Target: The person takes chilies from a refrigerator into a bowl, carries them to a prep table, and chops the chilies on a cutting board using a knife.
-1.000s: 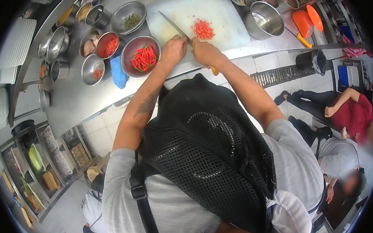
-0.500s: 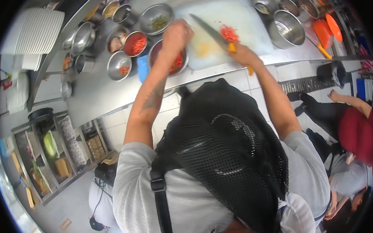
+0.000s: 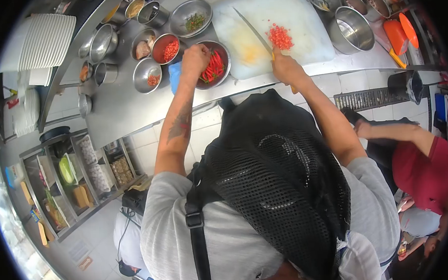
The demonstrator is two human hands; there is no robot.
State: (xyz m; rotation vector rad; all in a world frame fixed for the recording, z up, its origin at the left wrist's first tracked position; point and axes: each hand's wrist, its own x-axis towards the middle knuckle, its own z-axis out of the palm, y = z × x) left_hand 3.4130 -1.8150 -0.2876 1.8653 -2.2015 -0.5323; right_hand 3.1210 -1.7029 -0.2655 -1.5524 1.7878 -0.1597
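Observation:
My right hand (image 3: 288,69) grips the yellow handle of a long kitchen knife (image 3: 252,29), whose blade rests over the white cutting board (image 3: 303,14). A pile of chopped red chilies (image 3: 279,37) lies beside the blade. My left hand (image 3: 196,60) is at the left rim of a bowl (image 3: 226,65) of whole red chilies (image 3: 214,68). Its fingers are curled, and what they hold, if anything, is hidden. Further left, a bowl holds chopped red pieces (image 3: 170,51). Behind it, a wide steel bowl (image 3: 177,22) contains green stems (image 3: 195,22).
A blue cloth (image 3: 175,76) lies beside the chili bowl. A small steel bowl (image 3: 142,83) with red bits stands left. A steel pot (image 3: 351,29) and an orange container (image 3: 395,35) stand right. A person in a red shirt (image 3: 421,175) is at the right.
My left hand has moved left and toward me, from the cutting board's edge to the chili bowl. My right hand and the knife have shifted slightly left. The person in red has moved an arm.

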